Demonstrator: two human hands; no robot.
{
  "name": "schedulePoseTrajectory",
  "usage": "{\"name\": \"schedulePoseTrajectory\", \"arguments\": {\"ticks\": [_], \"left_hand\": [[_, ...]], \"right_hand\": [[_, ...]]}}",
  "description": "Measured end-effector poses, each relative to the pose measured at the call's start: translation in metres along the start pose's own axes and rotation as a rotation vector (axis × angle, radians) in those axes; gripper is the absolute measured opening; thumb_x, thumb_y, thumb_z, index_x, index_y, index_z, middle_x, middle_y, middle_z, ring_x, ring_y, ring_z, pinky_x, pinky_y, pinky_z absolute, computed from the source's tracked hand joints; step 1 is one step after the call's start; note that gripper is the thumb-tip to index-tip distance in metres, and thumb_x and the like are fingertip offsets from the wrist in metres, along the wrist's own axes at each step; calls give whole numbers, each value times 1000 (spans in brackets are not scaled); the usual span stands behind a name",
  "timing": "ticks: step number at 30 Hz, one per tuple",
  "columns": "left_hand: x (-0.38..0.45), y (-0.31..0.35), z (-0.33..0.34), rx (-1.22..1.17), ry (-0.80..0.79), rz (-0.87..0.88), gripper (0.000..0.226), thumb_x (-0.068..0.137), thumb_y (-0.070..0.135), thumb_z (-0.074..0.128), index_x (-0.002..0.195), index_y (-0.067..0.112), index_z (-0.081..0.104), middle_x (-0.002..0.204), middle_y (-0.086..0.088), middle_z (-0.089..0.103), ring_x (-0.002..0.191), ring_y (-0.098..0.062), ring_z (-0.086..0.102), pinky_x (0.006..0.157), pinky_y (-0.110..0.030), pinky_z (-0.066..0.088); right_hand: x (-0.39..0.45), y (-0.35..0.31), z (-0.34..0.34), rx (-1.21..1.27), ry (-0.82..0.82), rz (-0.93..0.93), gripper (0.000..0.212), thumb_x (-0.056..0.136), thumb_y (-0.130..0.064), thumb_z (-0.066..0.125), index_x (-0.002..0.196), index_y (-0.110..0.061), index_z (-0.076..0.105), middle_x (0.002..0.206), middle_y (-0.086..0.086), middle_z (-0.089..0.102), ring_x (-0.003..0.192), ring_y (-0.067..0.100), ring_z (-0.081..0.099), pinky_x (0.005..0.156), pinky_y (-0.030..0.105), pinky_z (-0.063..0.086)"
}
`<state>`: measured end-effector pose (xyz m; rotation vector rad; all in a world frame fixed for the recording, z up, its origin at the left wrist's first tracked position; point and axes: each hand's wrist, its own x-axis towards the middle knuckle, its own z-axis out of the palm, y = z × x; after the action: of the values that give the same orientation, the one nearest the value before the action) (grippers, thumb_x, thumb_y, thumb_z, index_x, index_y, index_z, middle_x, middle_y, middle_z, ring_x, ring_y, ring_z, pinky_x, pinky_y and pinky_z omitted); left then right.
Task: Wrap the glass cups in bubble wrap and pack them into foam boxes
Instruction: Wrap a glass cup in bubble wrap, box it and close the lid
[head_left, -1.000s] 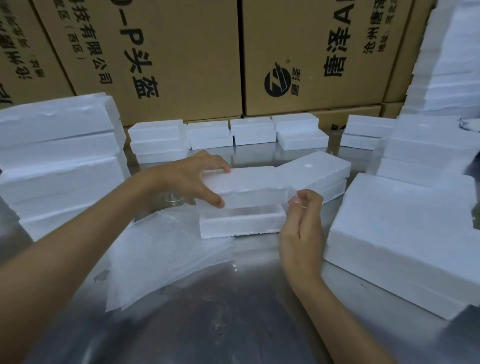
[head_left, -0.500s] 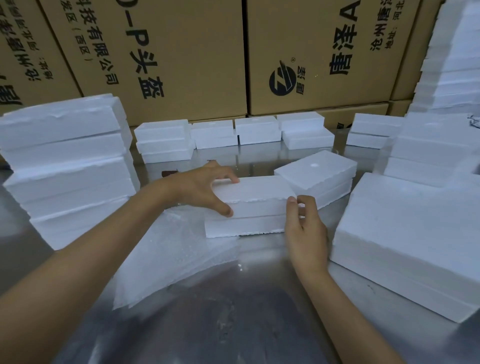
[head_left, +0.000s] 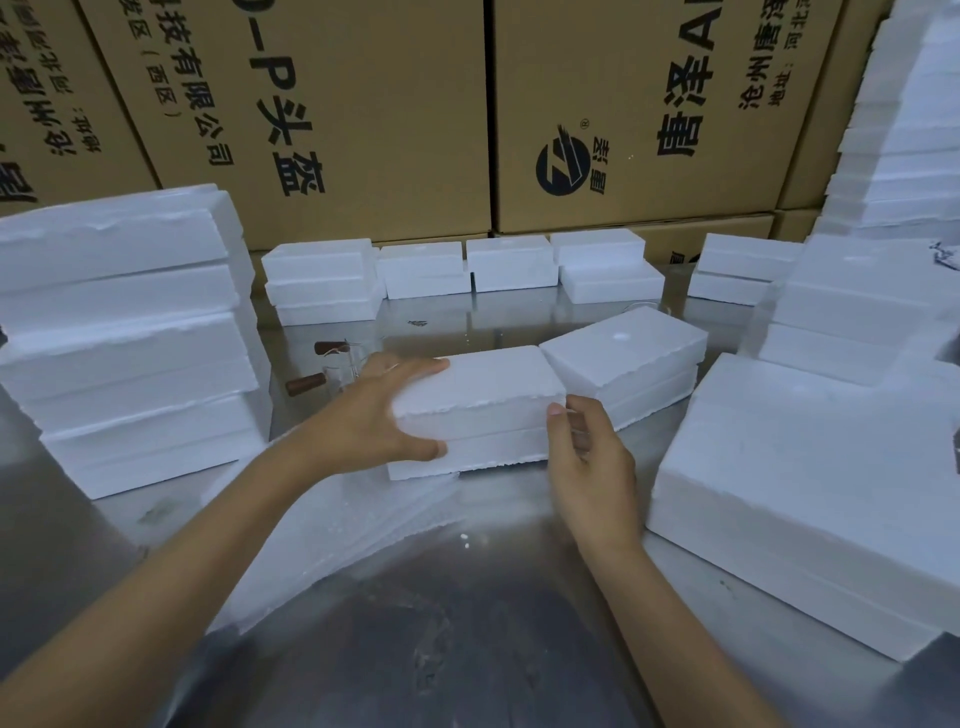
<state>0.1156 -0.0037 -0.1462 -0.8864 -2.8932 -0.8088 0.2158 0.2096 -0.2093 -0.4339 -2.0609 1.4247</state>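
Where a second ago the lid stood lifted with a clear gap under it, the foam box (head_left: 475, 410) now sits closed, lid down on its base, and the left thumb has slid from the lid's front down onto the base.

The box lies on the metal table (head_left: 467, 649) about midway across and back from the near edge, directly between the two hands. A second closed foam box (head_left: 623, 364) touches its far right corner.

The left hand (head_left: 374, 415) is spread wide over the box's left end, fingers (head_left: 415, 366) lying on the lid's top and the thumb pressed against the front face of the base, so it clasps that end. The right hand (head_left: 587, 457) is loosely curled against the box's right end, fingertips (head_left: 556, 410) touching the lid's corner; whether it grips or only rests there cannot be told.

A sheet of bubble wrap (head_left: 332, 535) lies flat under the left forearm, its far edge running beneath the box's front. Two brown-handled glass cups (head_left: 332, 364) lie just behind the left hand.
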Motion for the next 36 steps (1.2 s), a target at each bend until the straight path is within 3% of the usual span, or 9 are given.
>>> {"name": "schedulePoseTrajectory", "arguments": {"ticks": [3,6,9,12,14,16,22,29,36], "left_hand": [[-3,0,-1,25,9,-46,87,69,53,84,141,57,35,148,5,29,132,-20,37,104,-32,39],[-3,2,-2,35,2,-61,90,66,57,84,141,57,36,136,9,33,121,-13,38,97,-26,39],[-1,4,-6,41,-28,-70,91,65,57,83,143,54,35,128,12,31,115,-10,35,97,-25,36],[-3,3,-6,32,-23,-74,90,66,57,83,143,54,35,129,10,32,116,-11,34,100,-27,36],[-5,2,-4,24,-11,-72,90,67,56,83,143,54,35,132,9,33,117,-11,34,99,-27,37],[-7,4,-3,34,0,-76,90,68,56,83,143,54,35,135,7,34,116,-11,35,97,-25,40],[-12,28,-1,159,63,-80,94,65,61,80,147,50,35,139,2,33,124,-22,45,100,-38,49],[2,61,4,236,54,-78,96,64,61,77,148,48,33,128,3,31,119,-25,48,83,-34,44],[40,62,36,51,-15,-46,99,67,61,80,151,45,30,143,-1,29,136,-26,39,103,-34,38]], "right_hand": [[2,0,1,6,-45,17,20,99,-50,47,99,-35,60,88,-25,64,87,-6,59,72,19,42],[4,0,-1,18,-84,51,27,101,-52,41,101,-34,62,86,-25,62,85,-9,55,72,14,39],[2,-2,-4,19,-92,72,33,101,-55,38,105,-34,63,93,-18,63,91,1,57,78,21,39],[-7,-8,-3,-57,-76,-41,38,101,-53,38,131,-35,54,128,-16,57,121,8,53,94,24,39],[-13,-12,-1,-175,-106,-228,47,102,-49,38,147,-36,38,154,-15,37,140,6,35,111,28,33],[-14,-13,1,-305,-148,-317,48,103,-47,37,149,-38,35,162,-13,23,146,9,25,117,34,29],[-10,-9,3,-367,-111,-265,50,102,-46,36,150,-32,32,165,-9,15,144,17,29,115,39,29],[-11,-14,2,-491,9,-263,64,101,-46,32,159,-29,10,167,-9,0,153,15,4,122,40,10],[-11,-14,1,-483,-22,-295,65,101,-37,39,159,-29,10,167,-7,2,154,13,1,123,38,3]]}}
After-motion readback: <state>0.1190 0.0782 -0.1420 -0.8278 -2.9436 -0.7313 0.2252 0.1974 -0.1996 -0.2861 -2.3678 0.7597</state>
